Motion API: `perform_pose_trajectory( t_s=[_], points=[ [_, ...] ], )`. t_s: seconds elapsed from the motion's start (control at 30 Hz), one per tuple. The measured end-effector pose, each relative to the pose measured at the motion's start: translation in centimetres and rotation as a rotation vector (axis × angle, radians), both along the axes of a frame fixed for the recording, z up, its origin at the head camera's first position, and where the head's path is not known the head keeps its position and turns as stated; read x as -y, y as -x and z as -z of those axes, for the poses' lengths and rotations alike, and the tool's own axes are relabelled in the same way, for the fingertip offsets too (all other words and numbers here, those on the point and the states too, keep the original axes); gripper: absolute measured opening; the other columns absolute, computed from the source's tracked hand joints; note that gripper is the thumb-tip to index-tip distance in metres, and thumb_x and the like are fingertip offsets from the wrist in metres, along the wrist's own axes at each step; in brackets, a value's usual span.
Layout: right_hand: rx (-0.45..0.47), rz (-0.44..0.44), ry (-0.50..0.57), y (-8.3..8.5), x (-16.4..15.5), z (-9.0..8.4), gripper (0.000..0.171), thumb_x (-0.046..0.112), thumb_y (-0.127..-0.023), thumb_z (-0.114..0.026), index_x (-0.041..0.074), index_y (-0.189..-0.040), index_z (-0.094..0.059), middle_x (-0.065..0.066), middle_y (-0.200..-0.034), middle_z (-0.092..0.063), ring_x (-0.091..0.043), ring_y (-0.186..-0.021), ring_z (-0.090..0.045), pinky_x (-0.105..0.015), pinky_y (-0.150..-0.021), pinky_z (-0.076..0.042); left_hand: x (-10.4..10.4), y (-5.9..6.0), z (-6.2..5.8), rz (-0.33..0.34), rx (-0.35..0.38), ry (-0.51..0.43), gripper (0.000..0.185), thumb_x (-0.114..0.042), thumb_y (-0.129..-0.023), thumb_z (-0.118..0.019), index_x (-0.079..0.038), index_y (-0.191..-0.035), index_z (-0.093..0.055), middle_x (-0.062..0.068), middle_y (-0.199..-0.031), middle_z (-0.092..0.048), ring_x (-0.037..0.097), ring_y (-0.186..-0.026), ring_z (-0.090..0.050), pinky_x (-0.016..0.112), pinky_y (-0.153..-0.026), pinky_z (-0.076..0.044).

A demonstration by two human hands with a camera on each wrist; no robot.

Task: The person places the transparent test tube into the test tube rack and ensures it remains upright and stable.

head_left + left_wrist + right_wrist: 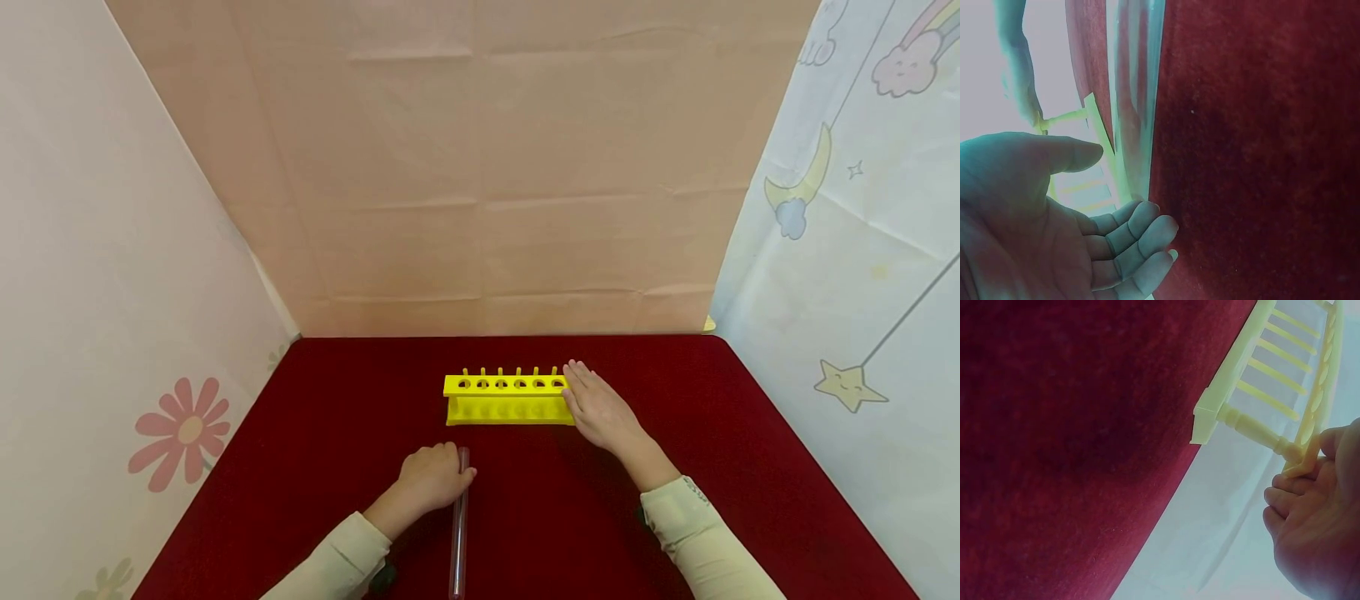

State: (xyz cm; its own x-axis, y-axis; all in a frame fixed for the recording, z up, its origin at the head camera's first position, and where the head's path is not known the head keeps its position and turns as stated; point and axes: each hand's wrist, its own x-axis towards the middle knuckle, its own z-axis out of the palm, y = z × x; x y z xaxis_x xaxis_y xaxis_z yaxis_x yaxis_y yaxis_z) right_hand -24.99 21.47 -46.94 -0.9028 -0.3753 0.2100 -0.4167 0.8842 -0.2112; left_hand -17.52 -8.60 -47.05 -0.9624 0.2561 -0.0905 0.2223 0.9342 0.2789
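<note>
A yellow test tube rack [510,414] stands upright on the dark red tabletop, with a row of holes in its top plate and pegs along the back. My right hand [600,408] holds the right end of that top plate, thumb at the front and fingers at the end. In the right wrist view the plate's corner sits between thumb and fingers of the right hand [1313,506]. A clear test tube [459,542] lies lengthwise in front of the rack. Over its far end is my left hand [431,477]; the left wrist view shows loosely bent fingers [1141,250] beside the tube, thumb apart.
The red tabletop [315,433] ends at a tan cloth backdrop [480,208] behind. White patterned sheets hang on both sides, the left sheet [112,292] with flowers and the right sheet [847,292] with a moon and star.
</note>
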Motion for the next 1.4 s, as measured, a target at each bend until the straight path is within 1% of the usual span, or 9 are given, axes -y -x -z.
perform_pose_trajectory(
  t_s=[0.23,0.37,0.53,0.67,0.8,0.97,1.13,1.4],
  points=[
    [0.008,0.003,-0.004,0.0,0.1,-0.1,0.054,0.024,-0.110,-0.040,-0.009,-0.152,-0.034,-0.025,-0.160,-0.032,-0.039,-0.150,-0.029,-0.052,-0.121,-0.024,-0.1,0.2,0.6,-0.001,0.004,-0.001,0.040,-0.040,-0.095,-0.067,-0.001,-0.089,-0.063,0.005,-0.068,-0.054,0.017,-0.055,-0.050,0.032,-0.049,-0.046],
    [0.018,0.009,0.001,0.0,0.1,-0.1,0.054,0.024,-0.110,-0.039,-0.009,-0.152,-0.033,-0.025,-0.160,-0.031,-0.038,-0.150,-0.028,-0.052,-0.121,-0.024,-0.2,0.3,0.6,-0.002,0.004,0.001,0.040,-0.040,-0.095,-0.068,-0.001,-0.088,-0.063,0.006,-0.068,-0.055,0.018,-0.055,-0.051,0.033,-0.049,-0.046],
    [0.025,0.009,0.001,0.0,0.1,-0.2,0.054,0.024,-0.110,-0.038,-0.009,-0.153,-0.032,-0.025,-0.161,-0.030,-0.039,-0.150,-0.027,-0.052,-0.121,-0.023,-0.5,0.4,1.0,-0.006,-0.002,0.021,0.041,-0.041,-0.094,-0.069,0.000,-0.089,-0.063,0.007,-0.070,-0.057,0.021,-0.058,-0.055,0.035,-0.051,-0.048],
    [0.032,0.014,-0.003,0.0,0.1,-0.3,0.055,0.025,-0.110,-0.037,-0.008,-0.153,-0.032,-0.025,-0.161,-0.030,-0.039,-0.150,-0.027,-0.052,-0.121,-0.023,-0.6,0.6,1.3,-0.014,-0.002,0.032,0.043,-0.041,-0.093,-0.070,0.002,-0.096,-0.063,0.011,-0.078,-0.060,0.027,-0.065,-0.059,0.039,-0.056,-0.052],
    [0.036,0.024,-0.003,0.0,0.2,-0.2,0.055,0.027,-0.110,-0.037,-0.008,-0.153,-0.032,-0.024,-0.161,-0.031,-0.038,-0.151,-0.027,-0.052,-0.121,-0.024,-0.8,0.8,1.5,-0.026,0.021,0.009,0.046,-0.039,-0.092,-0.071,0.004,-0.105,-0.062,0.014,-0.086,-0.062,0.030,-0.072,-0.061,0.042,-0.062,-0.053],
    [0.034,0.028,0.009,-0.1,0.3,-0.1,0.055,0.027,-0.110,-0.036,-0.008,-0.153,-0.032,-0.024,-0.160,-0.031,-0.038,-0.150,-0.027,-0.052,-0.121,-0.024,-0.9,1.0,1.8,-0.032,0.029,-0.029,0.039,-0.034,-0.091,-0.070,0.003,-0.098,-0.060,0.013,-0.079,-0.059,0.026,-0.064,-0.056,0.038,-0.056,-0.050],
    [0.025,0.027,0.008,-0.1,0.4,0.0,0.055,0.026,-0.110,-0.036,-0.008,-0.153,-0.032,-0.024,-0.160,-0.032,-0.038,-0.150,-0.028,-0.051,-0.122,-0.023,-0.9,1.0,2.0,-0.027,0.008,-0.048,0.036,-0.031,-0.091,-0.067,0.003,-0.095,-0.059,0.012,-0.077,-0.058,0.025,-0.061,-0.054,0.037,-0.054,-0.048],
    [0.018,0.033,0.006,-0.1,0.4,-0.1,0.055,0.026,-0.110,-0.037,-0.008,-0.153,-0.034,-0.024,-0.160,-0.033,-0.038,-0.150,-0.029,-0.052,-0.121,-0.026,-0.9,0.8,1.7,-0.021,-0.001,-0.121,0.029,-0.028,-0.090,-0.065,-0.001,-0.085,-0.055,0.006,-0.067,-0.052,0.020,-0.053,-0.049,0.032,-0.047,-0.043]
  ],
)
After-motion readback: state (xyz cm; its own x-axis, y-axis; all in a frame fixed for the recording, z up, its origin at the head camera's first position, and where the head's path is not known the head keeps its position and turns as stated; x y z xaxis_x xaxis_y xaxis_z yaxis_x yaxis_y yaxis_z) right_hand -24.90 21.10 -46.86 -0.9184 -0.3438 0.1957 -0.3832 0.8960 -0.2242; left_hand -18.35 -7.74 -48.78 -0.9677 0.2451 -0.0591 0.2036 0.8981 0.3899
